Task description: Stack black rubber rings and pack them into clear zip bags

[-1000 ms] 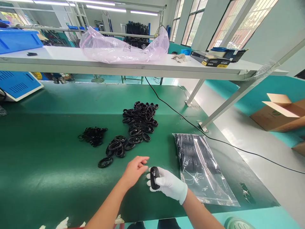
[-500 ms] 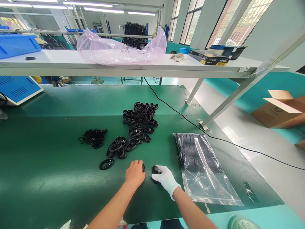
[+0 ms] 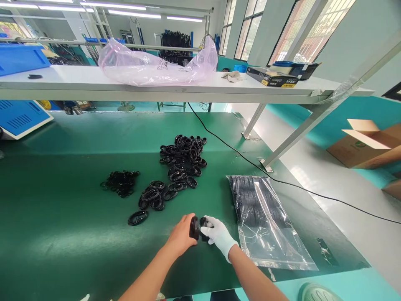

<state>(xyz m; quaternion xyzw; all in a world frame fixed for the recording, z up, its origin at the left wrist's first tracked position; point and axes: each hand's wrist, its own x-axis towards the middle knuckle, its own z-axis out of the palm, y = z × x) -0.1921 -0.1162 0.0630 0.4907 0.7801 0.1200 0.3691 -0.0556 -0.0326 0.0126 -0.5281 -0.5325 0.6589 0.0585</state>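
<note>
Green worktop (image 3: 78, 246) stretches out under the white shelf (image 3: 150, 90), and you're right at its near side with both hands busy! Your bare left hand (image 3: 181, 235) is curled round a black coiled bundle (image 3: 194, 228), standing on edge, while your gloved right hand (image 3: 220, 236) pinches a second black bundle (image 3: 204, 229) just beside it, barely a gap between the two. So, how far along? Over to your right lies a clear bag (image 3: 257, 209), its far part packed with rows of black coils, its near part flat; that looks like the finished share, though whether it's sealed, you can't tell from here. Plenty left, by the look of it: a big heap of loose coils (image 3: 183, 156) ahead, a smaller cluster (image 3: 153, 195) nearer you, one lone coil (image 3: 137, 218) apart from it, and, further left, a tangle of thin black pieces (image 3: 121, 183), too small to make out.
</note>
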